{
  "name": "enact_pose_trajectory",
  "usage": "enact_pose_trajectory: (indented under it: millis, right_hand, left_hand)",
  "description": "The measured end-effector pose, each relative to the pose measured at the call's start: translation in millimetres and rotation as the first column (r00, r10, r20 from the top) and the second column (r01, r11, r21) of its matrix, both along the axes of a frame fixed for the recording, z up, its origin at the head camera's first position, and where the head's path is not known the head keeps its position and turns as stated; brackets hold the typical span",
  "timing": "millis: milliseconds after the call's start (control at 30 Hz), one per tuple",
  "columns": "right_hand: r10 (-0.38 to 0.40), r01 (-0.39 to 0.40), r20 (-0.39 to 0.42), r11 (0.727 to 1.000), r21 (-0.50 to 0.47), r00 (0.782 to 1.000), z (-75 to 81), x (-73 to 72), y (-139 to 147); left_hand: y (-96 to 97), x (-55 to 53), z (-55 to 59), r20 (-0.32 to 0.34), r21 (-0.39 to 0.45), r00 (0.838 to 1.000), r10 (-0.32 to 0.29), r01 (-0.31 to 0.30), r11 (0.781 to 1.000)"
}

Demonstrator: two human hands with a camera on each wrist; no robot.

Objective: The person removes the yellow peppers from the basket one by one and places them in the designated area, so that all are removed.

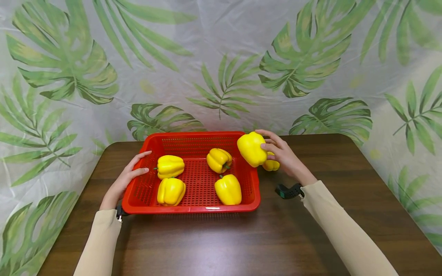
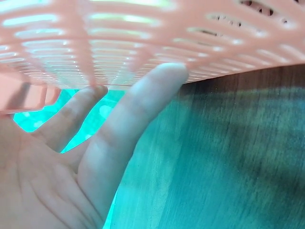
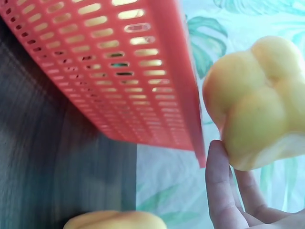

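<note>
A red plastic basket (image 1: 191, 209) stands on the table with several yellow bell peppers in it, among them one bell pepper (image 1: 219, 161) near its back. My left hand (image 1: 122, 183) grips the basket's left rim; in the left wrist view, fingers (image 2: 138, 107) lie against the outer slotted wall. Over the right rim, my right hand (image 1: 284, 155) holds another yellow bell pepper (image 1: 252, 148) between thumb and fingers, its lobed end showing in the right wrist view. Behind that hand, partly hidden, a further yellow bell pepper (image 1: 271, 163) lies on the table outside the basket.
The dark wooden table (image 1: 221, 245) extends in front of the basket and to its right. A leaf-printed cloth (image 1: 228, 46) hangs close behind the table's back edge. Black straps (image 1: 289, 191) sit at both wrists.
</note>
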State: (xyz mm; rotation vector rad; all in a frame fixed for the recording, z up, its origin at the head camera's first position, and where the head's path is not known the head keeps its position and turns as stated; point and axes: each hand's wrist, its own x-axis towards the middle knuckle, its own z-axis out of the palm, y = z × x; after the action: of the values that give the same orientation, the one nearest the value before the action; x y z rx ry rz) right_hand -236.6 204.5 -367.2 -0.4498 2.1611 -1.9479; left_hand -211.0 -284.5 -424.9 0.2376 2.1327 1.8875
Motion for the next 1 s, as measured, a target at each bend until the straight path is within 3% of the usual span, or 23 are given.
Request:
enact_pose_trajectory:
  millis: [633,1000]
  right_hand:
    - [-0.133,0.132,-0.054,0.991,-0.020,0.990,-16.2,-0.7,35.1]
    - [-0.231,0.228,-0.056,0.972,-0.062,0.971,-26.4,1.7,54.5]
  left_hand:
    - [0.2,0.8,-0.7,0.001,0.003,1.000,0.006,-0.006,1.000]
    - [0.6,0.6,-0.1,0.000,0.003,1.000,0.008,-0.008,1.000]
